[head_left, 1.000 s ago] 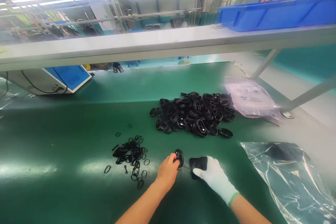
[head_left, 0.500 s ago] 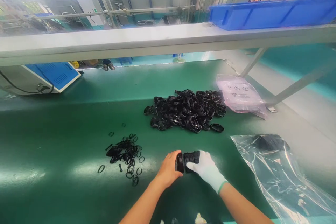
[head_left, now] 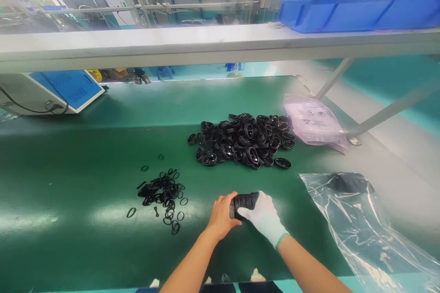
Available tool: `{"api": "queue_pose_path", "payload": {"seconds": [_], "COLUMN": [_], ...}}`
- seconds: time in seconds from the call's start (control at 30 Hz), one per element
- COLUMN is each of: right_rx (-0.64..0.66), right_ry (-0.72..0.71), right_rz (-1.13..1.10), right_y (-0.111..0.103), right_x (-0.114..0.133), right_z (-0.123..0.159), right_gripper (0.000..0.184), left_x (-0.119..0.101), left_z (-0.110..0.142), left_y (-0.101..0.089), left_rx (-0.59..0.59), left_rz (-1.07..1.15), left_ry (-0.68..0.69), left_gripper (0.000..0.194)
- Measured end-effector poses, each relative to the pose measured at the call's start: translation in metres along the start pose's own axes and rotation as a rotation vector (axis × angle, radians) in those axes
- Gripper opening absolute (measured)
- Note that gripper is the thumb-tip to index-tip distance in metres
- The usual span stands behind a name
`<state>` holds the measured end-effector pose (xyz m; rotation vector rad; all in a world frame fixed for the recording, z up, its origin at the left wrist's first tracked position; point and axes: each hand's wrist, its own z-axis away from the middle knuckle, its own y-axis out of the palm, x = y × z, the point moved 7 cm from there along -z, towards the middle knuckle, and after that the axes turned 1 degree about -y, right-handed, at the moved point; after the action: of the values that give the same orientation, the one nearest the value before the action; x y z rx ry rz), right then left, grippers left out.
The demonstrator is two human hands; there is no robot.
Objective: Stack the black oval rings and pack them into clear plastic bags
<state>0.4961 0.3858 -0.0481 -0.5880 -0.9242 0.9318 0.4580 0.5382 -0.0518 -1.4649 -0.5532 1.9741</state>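
Note:
Between my hands lies a row of black ring-shaped pieces (head_left: 246,205), packed side by side just above the green mat (head_left: 103,256). My bare left hand (head_left: 222,216) grips the left end, thumb below and fingers above. My right hand (head_left: 264,218), in a white glove with a green cuff, is wrapped round the right end, its thumb across the near side. Beyond the hands is a large heap of black oval rings (head_left: 245,139). To the left lies a loose cluster of thin black bands (head_left: 161,192), with several scattered singly around it.
A clear plastic bag (head_left: 364,224) with something dark in its far end lies right. Behind it is a pink printed bag (head_left: 314,119). A white shelf (head_left: 172,41) crosses above the table, bearing a blue bin (head_left: 357,11). A blue-and-white box (head_left: 72,89) stands far left.
The gap between a short left section and the longer right section of the row has closed. My right hand has moved slightly left, and the pieces now form one row.

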Motion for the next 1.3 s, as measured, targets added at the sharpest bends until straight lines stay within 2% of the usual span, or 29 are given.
{"api": "queue_pose_path", "payload": {"seconds": [0.17, 0.3, 0.47, 0.57, 0.63, 0.7, 0.83, 0.9, 1.1, 1.3], "right_rx": [-0.035, -0.064, -0.058, -0.051, -0.038, -0.003, 0.059, 0.055, 0.061, 0.002], "right_ry": [0.014, 0.024, 0.05, 0.054, 0.06, 0.044, -0.005, 0.01, 0.009, 0.031], "right_rz": [0.007, -0.005, -0.028, -0.036, -0.042, -0.071, -0.13, -0.137, -0.157, -0.137], "right_y": [0.007, 0.006, 0.005, 0.004, 0.002, 0.0, -0.004, -0.006, -0.002, -0.001], "right_x": [-0.001, 0.0, 0.002, 0.002, 0.001, -0.001, -0.003, -0.005, -0.006, -0.008], "right_z": [-0.004, -0.005, -0.003, -0.002, -0.002, -0.003, -0.004, -0.005, -0.008, -0.006], "right_gripper": [0.078, 0.088, 0.094, 0.094, 0.094, 0.091, 0.063, 0.057, 0.058, 0.06], "left_x": [0.009, 0.011, -0.007, -0.02, -0.021, -0.018, -0.016, -0.016, -0.018, -0.019], "left_z": [-0.009, -0.014, -0.013, -0.013, -0.014, -0.016, -0.017, -0.017, -0.017, -0.018], "left_y": [0.007, 0.003, -0.009, -0.008, -0.002, 0.003, 0.006, 0.005, 0.003, 0.003], "left_rx": [0.045, 0.068, 0.194, 0.188, 0.176, 0.155, 0.131, 0.14, 0.145, 0.166], "left_rz": [-0.015, -0.046, -0.121, -0.208, -0.249, -0.269, -0.279, -0.276, -0.253, -0.249], "left_ry": [0.06, 0.062, 0.114, 0.215, 0.226, 0.214, 0.219, 0.211, 0.162, 0.13], "left_gripper": [0.082, 0.082, 0.097, 0.093, 0.086, 0.081, 0.078, 0.077, 0.074, 0.076]}}
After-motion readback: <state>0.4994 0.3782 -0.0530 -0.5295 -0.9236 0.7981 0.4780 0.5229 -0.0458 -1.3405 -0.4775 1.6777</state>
